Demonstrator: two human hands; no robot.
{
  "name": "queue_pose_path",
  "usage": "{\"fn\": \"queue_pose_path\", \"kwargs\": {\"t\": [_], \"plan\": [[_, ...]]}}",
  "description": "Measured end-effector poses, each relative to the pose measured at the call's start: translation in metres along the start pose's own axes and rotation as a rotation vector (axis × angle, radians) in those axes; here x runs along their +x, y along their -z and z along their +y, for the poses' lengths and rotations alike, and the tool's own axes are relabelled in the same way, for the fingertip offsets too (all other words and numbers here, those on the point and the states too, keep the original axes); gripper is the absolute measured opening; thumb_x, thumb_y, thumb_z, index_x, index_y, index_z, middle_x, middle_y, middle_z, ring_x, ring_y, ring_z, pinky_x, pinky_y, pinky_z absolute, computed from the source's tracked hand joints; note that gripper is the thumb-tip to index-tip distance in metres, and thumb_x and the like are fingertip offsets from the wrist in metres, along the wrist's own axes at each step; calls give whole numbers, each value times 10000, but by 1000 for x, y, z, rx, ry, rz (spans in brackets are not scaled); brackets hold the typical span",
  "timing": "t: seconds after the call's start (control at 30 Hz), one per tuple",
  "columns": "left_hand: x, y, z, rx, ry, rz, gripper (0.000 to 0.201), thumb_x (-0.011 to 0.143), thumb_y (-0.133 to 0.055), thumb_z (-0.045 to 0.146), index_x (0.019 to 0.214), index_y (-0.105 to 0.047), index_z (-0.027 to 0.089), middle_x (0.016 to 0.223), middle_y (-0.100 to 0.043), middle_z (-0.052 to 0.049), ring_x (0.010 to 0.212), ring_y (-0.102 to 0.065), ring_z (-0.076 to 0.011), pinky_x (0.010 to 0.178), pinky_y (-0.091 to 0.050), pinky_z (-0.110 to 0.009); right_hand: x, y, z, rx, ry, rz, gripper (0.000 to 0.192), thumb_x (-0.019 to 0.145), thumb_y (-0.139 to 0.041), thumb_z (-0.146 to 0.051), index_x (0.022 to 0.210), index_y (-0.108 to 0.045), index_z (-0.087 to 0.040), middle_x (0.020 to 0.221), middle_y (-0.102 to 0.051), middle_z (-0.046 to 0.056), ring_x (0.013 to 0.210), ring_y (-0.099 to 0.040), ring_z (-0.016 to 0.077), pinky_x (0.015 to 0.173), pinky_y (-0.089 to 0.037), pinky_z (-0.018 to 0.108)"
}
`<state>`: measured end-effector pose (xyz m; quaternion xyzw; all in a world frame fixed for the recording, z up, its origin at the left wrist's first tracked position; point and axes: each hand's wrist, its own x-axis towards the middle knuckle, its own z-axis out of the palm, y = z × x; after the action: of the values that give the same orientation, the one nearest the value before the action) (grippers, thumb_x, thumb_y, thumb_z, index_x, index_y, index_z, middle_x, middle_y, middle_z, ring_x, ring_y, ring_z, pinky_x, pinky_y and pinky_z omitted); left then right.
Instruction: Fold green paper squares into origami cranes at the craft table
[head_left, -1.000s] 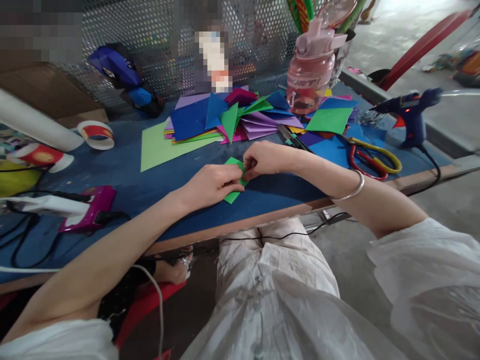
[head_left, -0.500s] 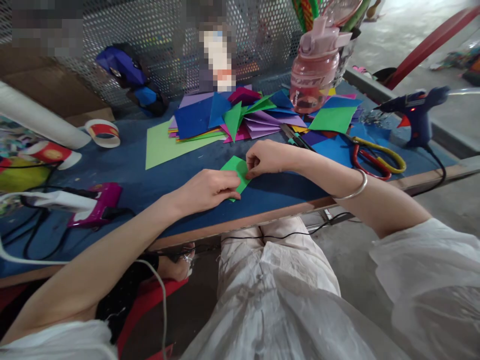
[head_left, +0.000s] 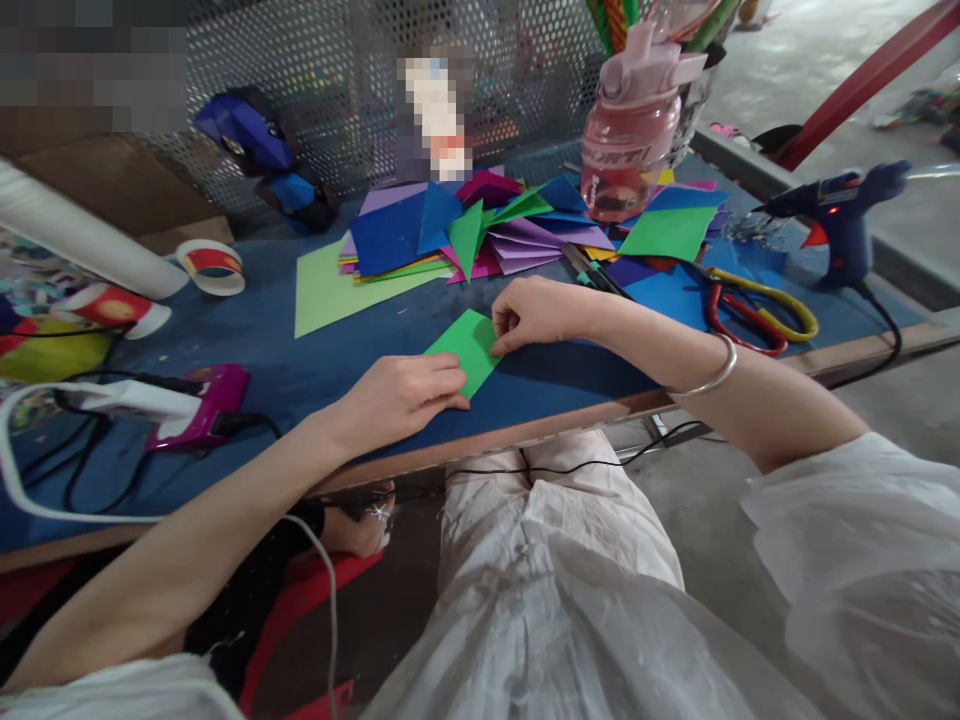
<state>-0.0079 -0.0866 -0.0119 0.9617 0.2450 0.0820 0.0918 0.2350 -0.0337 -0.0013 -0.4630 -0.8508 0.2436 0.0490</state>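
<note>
Head: left hand (head_left: 401, 398) half-open on green paper (head_left: 472, 345), right hand (head_left: 529, 312) pinching edge; bottle (head_left: 628, 135) contents unclear.

You face a grey perforated panel (head_left: 330, 90) across the top of the frame, behind your blue, wood-edged tabletop (head_left: 270, 362). To your right you see grey floor (head_left: 712, 520), brightest at upper right; a red seat (head_left: 337, 572) shows lower left.

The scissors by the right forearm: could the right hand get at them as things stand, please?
Probably yes: nothing seems to cover the scissors, though the right hand would first need to leave the green paper.
</note>
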Motion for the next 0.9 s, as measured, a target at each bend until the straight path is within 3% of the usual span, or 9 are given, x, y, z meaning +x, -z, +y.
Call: {"fn": "queue_pose_path", "kwargs": {"t": [0.17,0.3,0.37,0.47,0.57,0.73,0.9], "plan": [[1,18,2,19,68,58,288,1032,-544,359,787,-561,207,776,-608,3,726,-599,-157,669,-407,-274,0,0,1,43,-4,-1,187,800,-820,-321,895,-800,-162,816,-745,28,735,-626,148,653,-383,253],[23,44,-5,20,287,325,194,939,-654,362,831,-617,205,798,-646,1,708,-583,-150,676,-419,-275,2,1,2,180,-4,53,220,843,-790,-362,885,-770,-147,754,-698,3,680,-569,129,644,-365,256],[36,50,-18,-25,408,328,142,890,-686,345,861,-661,208,811,-686,-5,739,-614,-160,681,-429,-272,3,2,1,198,-15,154,221,882,-756,-354,904,-748,-135,776,-698,10,691,-567,130,654,-366,254],[48,45,-42,-160,546,333,152,845,-696,351,811,-671,204,808,-716,-22,752,-640,-173,683,-456,-275,3,1,0,116,-30,298,187,920,-722,-307,949,-719,-122,886,-725,54,786,-609,158,683,-374,260],[47,29,-61,-531,670,342,311,825,-712,505,850,-649,201,836,-734,-50,751,-680,-196,641,-511,-280,3,-5,0,66,-34,269,268,923,-736,-359,1045,-688,-125,978,-732,91,866,-645,202,702,-391,278],[34,13,-69,-640,675,304,457,762,-751,612,921,-664,193,905,-760,-91,825,-724,-241,650,-576,-314,3,-16,-1,56,-4,229,651,764,-889,-419,1254,-580,-122,1108,-708,129,957,-671,267,746,-438,312],[32,13,-70,-700,650,288,504,707,-789,626,936,-691,187,915,-762,-102,828,-719,-248,645,-584,-327,4,-21,-1,116,-1,204,744,717,-916,-294,1333,-527,-139,1012,-716,69,920,-681,250,755,-462,309]]}}
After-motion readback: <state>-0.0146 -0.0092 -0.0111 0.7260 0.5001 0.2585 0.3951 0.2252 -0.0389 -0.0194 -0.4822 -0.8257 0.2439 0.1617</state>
